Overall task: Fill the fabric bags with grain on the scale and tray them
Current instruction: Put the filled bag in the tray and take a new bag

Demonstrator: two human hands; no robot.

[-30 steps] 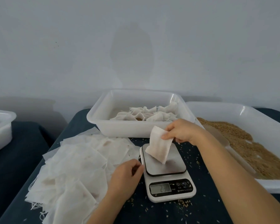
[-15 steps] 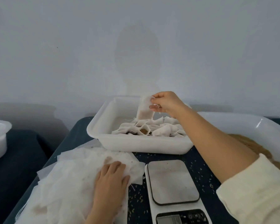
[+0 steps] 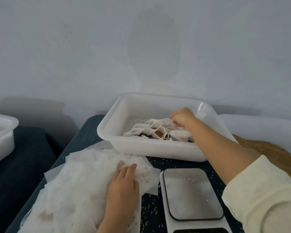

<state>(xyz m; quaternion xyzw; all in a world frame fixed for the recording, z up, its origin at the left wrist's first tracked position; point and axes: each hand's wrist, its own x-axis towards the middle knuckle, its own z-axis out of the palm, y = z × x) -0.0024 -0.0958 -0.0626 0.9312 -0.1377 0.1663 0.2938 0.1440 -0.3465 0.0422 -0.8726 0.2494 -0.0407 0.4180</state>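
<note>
Three white plastic trays in view: middle tray with roughly eight filled fabric bags, right tray with loose grain, left tray apart. Right hand inside middle tray, fingers curled down on the bags, grip hidden. Left hand flat, fingers straight, on one heap of empty bags. One scale, platform bare save stray grains.

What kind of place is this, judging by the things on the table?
Probably a small hand-packing workstation, not a kitchen. A digital scale stands beside a pile of empty fabric bags, a white tray holds filled bags, and another tub holds loose grain.
</note>
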